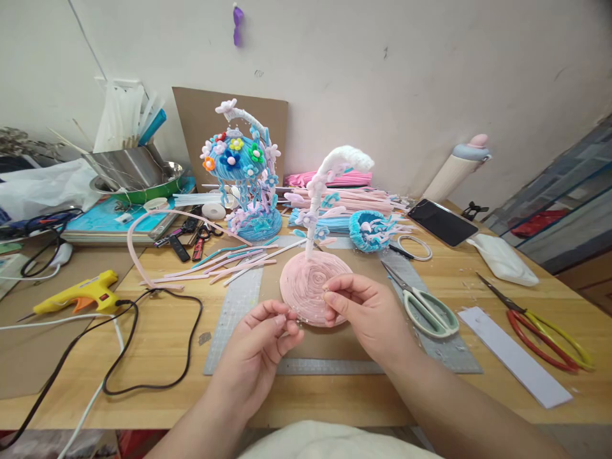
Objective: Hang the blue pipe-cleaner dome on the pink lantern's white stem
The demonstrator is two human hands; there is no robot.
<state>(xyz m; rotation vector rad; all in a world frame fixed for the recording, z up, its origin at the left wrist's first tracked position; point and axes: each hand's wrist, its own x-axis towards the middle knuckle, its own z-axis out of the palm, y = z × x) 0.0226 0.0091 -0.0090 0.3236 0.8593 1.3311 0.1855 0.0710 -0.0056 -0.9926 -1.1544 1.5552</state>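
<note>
Both hands are above the front of a round pink coiled base (306, 280). My left hand (255, 350) is pinched at the base's lower left edge; tiny pale specks show at its fingertips, too small to name. My right hand (370, 312) pinches over the base's right side, and what it holds is too fine to make out. From the base rises a white wrapped stem (313, 213) with a curved top and pastel flowers along it. Behind and to the right lies a blue fuzzy cup-shaped piece (366, 231) with pale strands.
Green-handled scissors (430, 312) lie right of the base, with red-and-yellow-handled scissors (535, 325) farther right. At left are a yellow glue gun (90, 293) and looping cables. A finished-looking blue flower lamp shape (248, 166) stands behind, near loose pipe cleaners (239, 261) and a phone (442, 221).
</note>
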